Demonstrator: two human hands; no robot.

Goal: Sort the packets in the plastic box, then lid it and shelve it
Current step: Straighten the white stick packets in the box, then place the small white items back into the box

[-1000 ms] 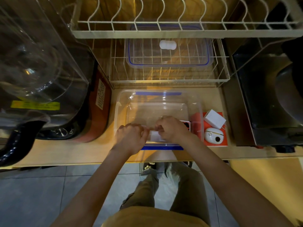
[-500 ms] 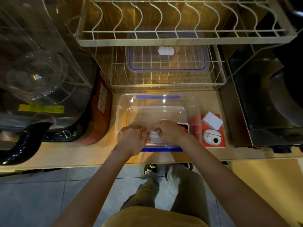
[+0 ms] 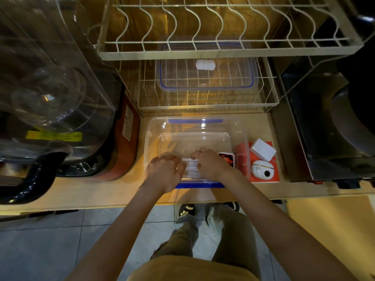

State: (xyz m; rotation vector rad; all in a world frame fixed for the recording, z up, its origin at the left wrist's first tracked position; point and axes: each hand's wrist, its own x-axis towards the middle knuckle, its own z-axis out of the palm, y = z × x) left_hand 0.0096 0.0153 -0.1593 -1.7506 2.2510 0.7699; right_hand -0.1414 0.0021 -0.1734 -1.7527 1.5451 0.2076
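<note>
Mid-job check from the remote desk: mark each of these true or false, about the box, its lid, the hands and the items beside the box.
1. Both hands are at the near end of the plastic box. True: the left hand and right hand meet over white packets there.
2. The lid is already on the box. False: the lid lies on the lower wire rack behind the open box.
3. A red and black packet stands by the box's right wall. True.
4. The white charger sits inside the box. False: the white charger rests outside, to its right, on an orange booklet.
5. The box is on the floor. False: it sits on the wooden counter.
</note>
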